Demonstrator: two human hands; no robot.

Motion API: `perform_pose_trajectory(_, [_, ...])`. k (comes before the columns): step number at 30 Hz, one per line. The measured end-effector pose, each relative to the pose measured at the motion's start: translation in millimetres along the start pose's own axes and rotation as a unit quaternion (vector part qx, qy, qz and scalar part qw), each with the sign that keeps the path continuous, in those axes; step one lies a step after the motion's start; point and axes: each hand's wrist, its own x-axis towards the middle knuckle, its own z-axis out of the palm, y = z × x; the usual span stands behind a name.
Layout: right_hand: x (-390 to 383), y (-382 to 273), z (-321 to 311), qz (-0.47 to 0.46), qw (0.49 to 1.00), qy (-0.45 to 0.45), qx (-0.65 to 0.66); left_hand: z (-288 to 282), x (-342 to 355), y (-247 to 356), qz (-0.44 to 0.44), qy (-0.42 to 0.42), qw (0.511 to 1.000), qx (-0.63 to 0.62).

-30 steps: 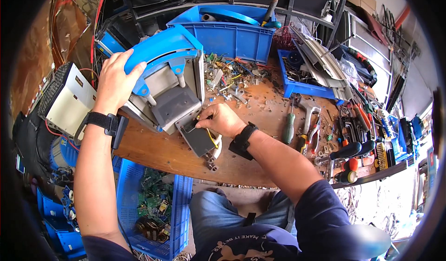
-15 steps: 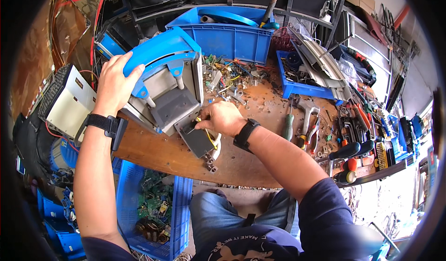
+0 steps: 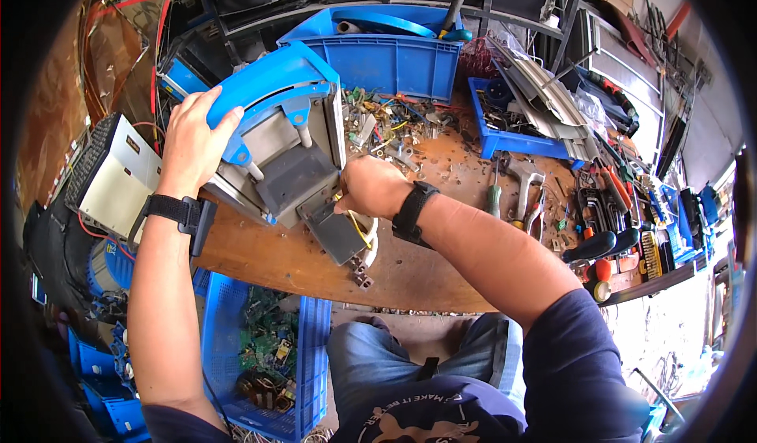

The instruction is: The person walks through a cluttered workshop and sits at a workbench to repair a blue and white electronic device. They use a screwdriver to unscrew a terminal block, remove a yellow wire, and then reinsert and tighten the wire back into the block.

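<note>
A grey metal housing (image 3: 303, 176) with a curved blue cover (image 3: 272, 76) rests tilted on the bench. My left hand (image 3: 193, 139) grips the cover's left end, fingers over the top and thumb across the front. Close to the housing's lower right corner is a dark grey flat plate (image 3: 337, 238). My right hand (image 3: 372, 187) is closed over the plate's upper right edge; whatever its fingers pinch is hidden. Below that hand, a yellow wire (image 3: 363, 228) and a white cable (image 3: 374, 242) run down to a small brown connector block (image 3: 360, 276).
Small metal scraps (image 3: 398, 124) lie behind my right hand. A large blue crate (image 3: 378, 65) stands at the back, a blue tray (image 3: 524, 145) at the right. Hammer (image 3: 523, 187), screwdrivers and pliers line the right side. Below the bench edge, a blue basket (image 3: 314, 348) holds circuit boards.
My right hand has shifted slightly up and turned, its fingers now more hidden. My left hand keeps its hold on the cover. The whole view has moved a little.
</note>
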Motion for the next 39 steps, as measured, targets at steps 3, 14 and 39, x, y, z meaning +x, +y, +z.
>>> perform_pose_trajectory(3, [2.6,-4.5,-2.3,-0.005,0.999,-0.004,-0.033,-1.5,1.6,0.9,-0.003,-0.004,1.000,0.002])
perform_pose_trajectory(14, [-2.8,-13.9,1.2,0.026,0.999,0.008,-0.046,1.7,2.6,-3.3,0.019,0.019,0.999,-0.021])
perform_pose_trajectory(39, [-18.4,-57.6,-16.9,-0.084,0.971,0.015,-0.221,7.3,6.8,-12.0,0.004,0.025,1.000,-0.010])
